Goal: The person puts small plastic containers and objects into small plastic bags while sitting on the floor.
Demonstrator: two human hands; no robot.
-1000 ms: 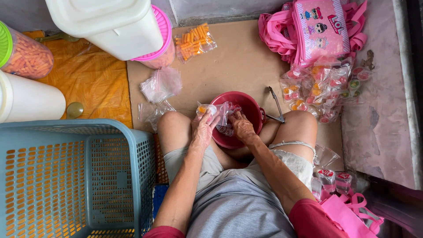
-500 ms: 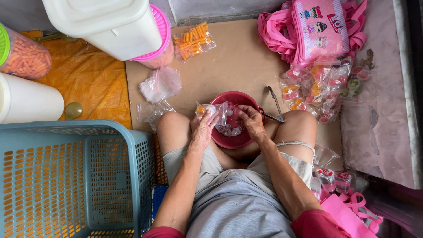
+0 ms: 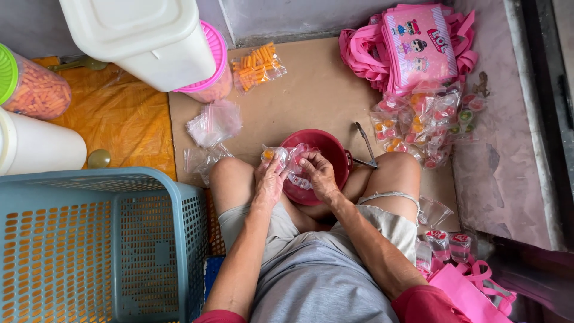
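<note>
The small clear plastic bag (image 3: 286,157) looked light, limp and slippery, best pinched at its open mouth, since the little jelly cups inside (one orange-topped) would shift. It was held above the red bowl (image 3: 332,157), which sat between the person's knees. The left hand (image 3: 268,178) had its fingers curled around the bag's left side; the right hand (image 3: 319,173) had its fingertips pinched on the film at the bag's right edge.

Both hands, left hand (image 3: 269,179) and right hand (image 3: 318,173), are holding a clear plastic bag (image 3: 287,158) over a red bowl (image 3: 332,149) between the knees.
</note>
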